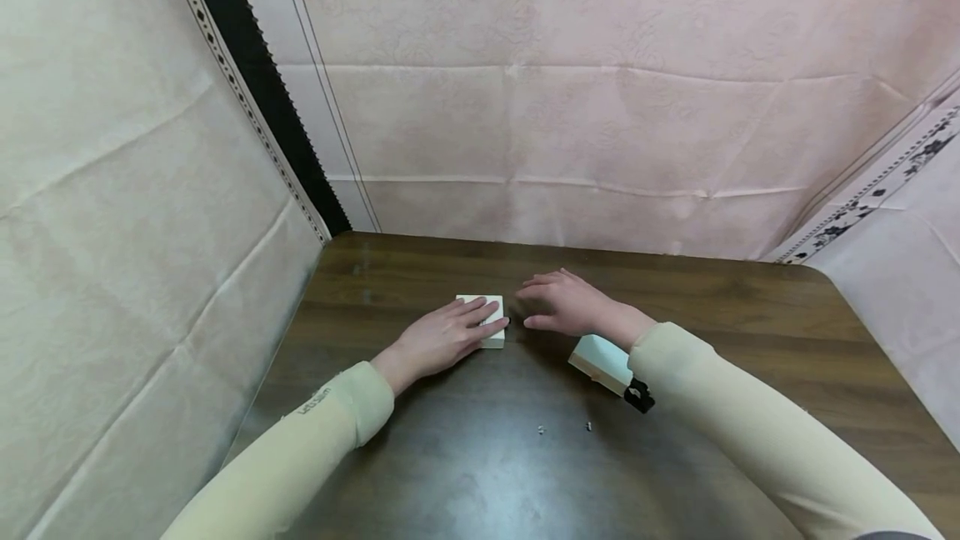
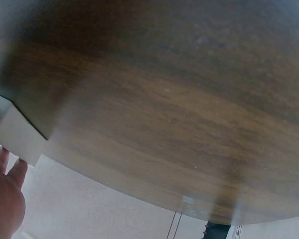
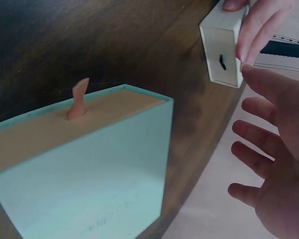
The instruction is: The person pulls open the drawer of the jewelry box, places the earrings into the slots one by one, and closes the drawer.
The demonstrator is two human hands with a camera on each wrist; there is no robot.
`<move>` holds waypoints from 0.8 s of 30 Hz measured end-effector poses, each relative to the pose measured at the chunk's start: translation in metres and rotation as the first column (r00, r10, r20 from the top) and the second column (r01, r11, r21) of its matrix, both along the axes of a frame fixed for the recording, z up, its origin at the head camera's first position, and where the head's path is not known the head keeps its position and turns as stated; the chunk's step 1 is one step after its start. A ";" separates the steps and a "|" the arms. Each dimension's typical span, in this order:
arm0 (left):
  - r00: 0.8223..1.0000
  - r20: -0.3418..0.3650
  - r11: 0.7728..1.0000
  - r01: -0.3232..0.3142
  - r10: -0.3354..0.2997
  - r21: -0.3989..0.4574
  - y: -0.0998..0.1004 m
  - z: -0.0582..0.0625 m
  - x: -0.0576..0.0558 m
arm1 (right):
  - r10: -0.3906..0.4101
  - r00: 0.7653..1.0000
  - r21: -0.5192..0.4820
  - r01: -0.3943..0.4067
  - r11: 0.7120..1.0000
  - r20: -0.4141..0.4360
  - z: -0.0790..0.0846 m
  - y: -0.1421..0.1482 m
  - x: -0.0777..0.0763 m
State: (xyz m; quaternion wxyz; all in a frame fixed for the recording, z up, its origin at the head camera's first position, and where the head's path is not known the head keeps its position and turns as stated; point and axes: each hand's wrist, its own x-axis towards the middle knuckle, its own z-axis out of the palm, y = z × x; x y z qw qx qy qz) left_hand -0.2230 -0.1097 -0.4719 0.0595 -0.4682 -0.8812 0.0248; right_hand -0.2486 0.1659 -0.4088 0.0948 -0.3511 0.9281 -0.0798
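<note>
My left hand (image 1: 442, 338) holds a small white box (image 1: 491, 341) on the table, its fingers spread over the top and, in the right wrist view, the thumb against a side. A black pull tab (image 3: 223, 62) sits on the end of the box that faces my right hand (image 1: 566, 304). That right hand hovers close by with fingers spread, holding nothing. Below it lies a mint-green box (image 1: 602, 358) with a tan end, from which a pinkish-brown tab (image 3: 78, 99) sticks out. In the left wrist view only part of the left hand (image 2: 5, 196) shows beside the box.
A black piece (image 1: 639, 396) is at the mint box's near end, close under the right sleeve. Two tiny shiny bits (image 1: 541, 430) lie on the dark wooden table (image 1: 420, 473) nearer to me. Pale cloth (image 1: 585, 123) hangs behind the table and at both sides.
</note>
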 end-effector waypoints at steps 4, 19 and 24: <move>1.000 -0.008 1.000 -0.001 0.000 -0.005 -0.001 -0.002 -0.001 | 0.018 1.000 -0.032 -0.018 0.999 -0.008 -0.006 -0.003 -0.003; 1.000 0.029 1.000 -0.012 0.011 0.020 0.000 -0.002 0.000 | 0.053 0.999 -0.110 -0.053 0.993 -0.010 -0.021 -0.012 -0.007; 1.000 0.026 1.000 -0.013 0.013 0.019 -0.001 -0.002 0.001 | 0.046 0.998 -0.106 -0.050 0.993 -0.040 -0.026 -0.012 -0.009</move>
